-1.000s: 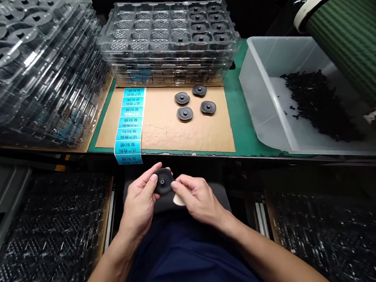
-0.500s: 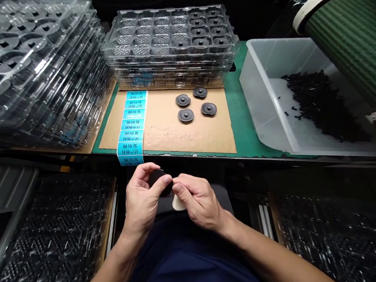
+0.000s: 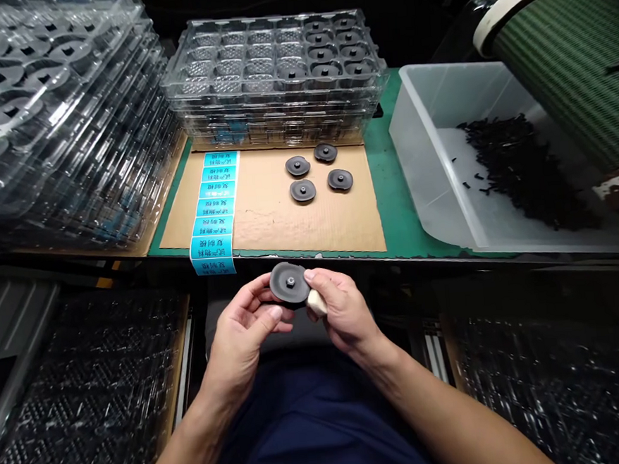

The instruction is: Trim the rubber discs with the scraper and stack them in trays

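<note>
Near the bench (image 3: 397, 215), the right hand (image 3: 347, 307) pinches a black disc (image 3: 290, 284), the left hand (image 3: 243, 328) spread beside it.

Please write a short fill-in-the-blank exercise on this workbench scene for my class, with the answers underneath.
1. On the cardboard lie ____ loose discs.
2. The label strip lies to the ____ of those discs.
3. The right hand has its ____ over the upper edge of the held disc.
4. The plastic bin stands to the cardboard's ____.

Answers: four; left; thumb; right
</note>
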The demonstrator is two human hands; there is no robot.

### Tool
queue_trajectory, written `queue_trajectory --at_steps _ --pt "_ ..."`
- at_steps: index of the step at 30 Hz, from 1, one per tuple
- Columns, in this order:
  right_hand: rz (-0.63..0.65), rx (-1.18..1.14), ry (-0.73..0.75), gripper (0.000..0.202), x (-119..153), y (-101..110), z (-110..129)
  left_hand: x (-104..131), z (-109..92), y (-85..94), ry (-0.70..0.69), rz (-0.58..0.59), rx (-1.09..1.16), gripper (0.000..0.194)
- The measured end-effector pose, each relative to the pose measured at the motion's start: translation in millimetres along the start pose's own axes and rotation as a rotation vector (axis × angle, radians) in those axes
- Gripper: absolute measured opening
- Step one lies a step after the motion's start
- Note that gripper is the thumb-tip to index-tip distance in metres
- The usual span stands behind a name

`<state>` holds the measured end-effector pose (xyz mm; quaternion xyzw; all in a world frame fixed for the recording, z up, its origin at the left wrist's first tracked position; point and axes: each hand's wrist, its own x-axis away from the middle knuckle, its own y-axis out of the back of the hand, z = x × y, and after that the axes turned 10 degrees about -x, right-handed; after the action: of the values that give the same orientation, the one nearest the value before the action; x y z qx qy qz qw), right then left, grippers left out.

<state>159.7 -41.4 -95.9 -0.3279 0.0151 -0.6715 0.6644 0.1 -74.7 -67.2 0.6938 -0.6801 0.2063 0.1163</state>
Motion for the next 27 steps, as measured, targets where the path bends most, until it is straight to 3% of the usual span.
queue_trajectory --at_steps 2,4,7,13,15,17,20,23,27 --pt "0.024 -0.045 -0.031 0.045 -2.7 2.1 3.7 0.5 1.3 7.2 0.009 -0.005 -0.071 0.048" --pt "0.048 -0.046 -0.064 0.045 -3.6 3.4 6.4 -2.0 1.1 15.1 0.023 -0.086 -0.139 0.036" --pt "0.09 0.02 -0.077 0.048 -1.7 3.2 7.2 -8.2 -3.3 23.2 -0.009 -0.169 -0.181 0.035" --pt "0.208 0.206 -0.017 0.049 6.0 1.1 10.2 -11.4 -14.5 22.3 -0.057 -0.009 -0.231 0.033" --pt "0.254 0.28 0.059 0.044 7.4 4.0 14.8 -6.3 -14.6 23.8 -0.16 -0.086 -0.351 0.024" --pt "0.352 0.336 0.186 0.035 6.6 9.4 20.9 2.0 -12.8 29.4 -0.391 -0.176 -0.505 0.013" --pt "0.593 0.42 0.485 0.028 1.4 18.4 30.4 15.5 -8.9 43.3 -0.704 -0.154 -0.629 0.029" --pt "0.744 0.546 0.726 0.029 -5.0 22.6 35.8 24.6 -5.5 56.6 -0.699 -0.137 -0.581 0.038" --pt "0.761 0.605 0.789 0.031 -8.7 19.8 34.4 28.7 -0.9 65.8 -0.656 -0.186 -0.54 0.042"
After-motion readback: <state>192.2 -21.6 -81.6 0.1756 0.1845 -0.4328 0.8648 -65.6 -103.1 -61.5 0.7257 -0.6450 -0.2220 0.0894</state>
